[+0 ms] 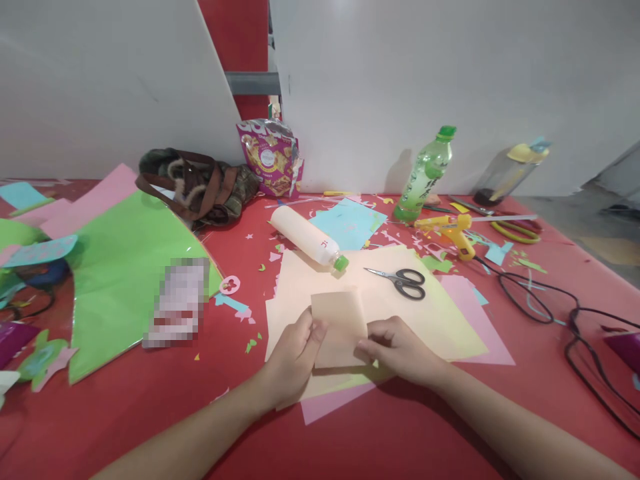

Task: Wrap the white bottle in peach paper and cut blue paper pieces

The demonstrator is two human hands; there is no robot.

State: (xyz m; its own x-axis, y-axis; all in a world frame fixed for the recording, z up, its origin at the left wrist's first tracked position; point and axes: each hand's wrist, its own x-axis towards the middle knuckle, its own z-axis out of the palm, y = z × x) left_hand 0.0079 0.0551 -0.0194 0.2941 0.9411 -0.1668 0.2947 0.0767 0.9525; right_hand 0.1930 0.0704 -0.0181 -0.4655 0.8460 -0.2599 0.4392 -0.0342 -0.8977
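Observation:
A small piece of cream paper (340, 333) is held up between my two hands, its top right edge curling over. My left hand (295, 353) pinches its left side with the thumb in front. At its right edge, my right hand (393, 347) grips it between thumb and fingers. Beneath lies a stack of larger cream paper sheets (445, 327), with yellow-green and pink sheets showing under it. Black-handled scissors (407, 281) rest on the stack, blades pointing left. A white bottle with a green cap (307, 237) lies on its side just behind the paper piece.
A yellow glue gun (453, 233) with a black cord lies right, near a green drink bottle (427, 173) and a tumbler (515, 173). Left are a green sheet pack (120, 267), a blurred-out flat object (177, 303) and a bag (205, 187). Paper scraps litter the red table.

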